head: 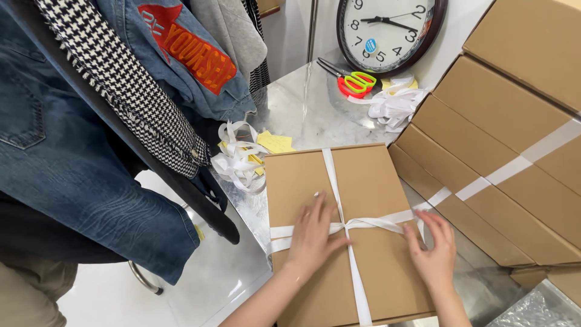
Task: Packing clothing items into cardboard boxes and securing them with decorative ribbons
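Head view — two hands, one box (369,181).

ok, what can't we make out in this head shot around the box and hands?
- Ribbon crossing: covered by the left hand, so no knot can be confirmed.
- Right hand grip: fingertips hide the ribbon end at the box edge.
- Box's near end: cut off by the bottom edge.
- Box contents: lid shut.
- Clock: top cropped.

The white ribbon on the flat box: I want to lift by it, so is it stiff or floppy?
Probably floppy: the white ribbon lies flat against the cardboard box, and spare ribbon nearby curls loosely. It may slide sideways on smooth cardboard. The left hand presses its crossing.
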